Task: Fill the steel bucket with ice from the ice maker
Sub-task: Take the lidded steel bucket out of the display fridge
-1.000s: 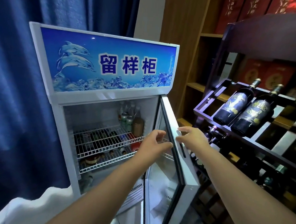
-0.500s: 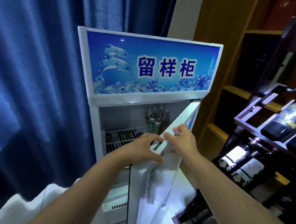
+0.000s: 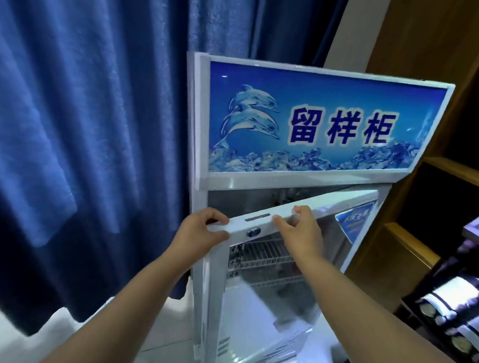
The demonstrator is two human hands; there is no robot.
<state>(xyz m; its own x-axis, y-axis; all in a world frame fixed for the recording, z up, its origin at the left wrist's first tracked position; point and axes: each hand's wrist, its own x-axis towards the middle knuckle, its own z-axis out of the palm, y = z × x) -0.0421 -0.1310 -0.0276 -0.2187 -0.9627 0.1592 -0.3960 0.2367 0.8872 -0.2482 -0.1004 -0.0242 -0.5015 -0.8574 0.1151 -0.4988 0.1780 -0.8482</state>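
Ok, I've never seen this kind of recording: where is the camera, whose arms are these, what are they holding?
No machine here: a person wears one wide-angle camera on the head, looking forward and down, so both arms are their own. The left hand and right hand each have a grip on the top edge of the glass door of a white display cooler with a blue dolphin sign; the door stands partly open. A blue curtain hangs on the left, wooden shelving stands on the right, blurred bottles lie lower right. No steel bucket or ice is in view.
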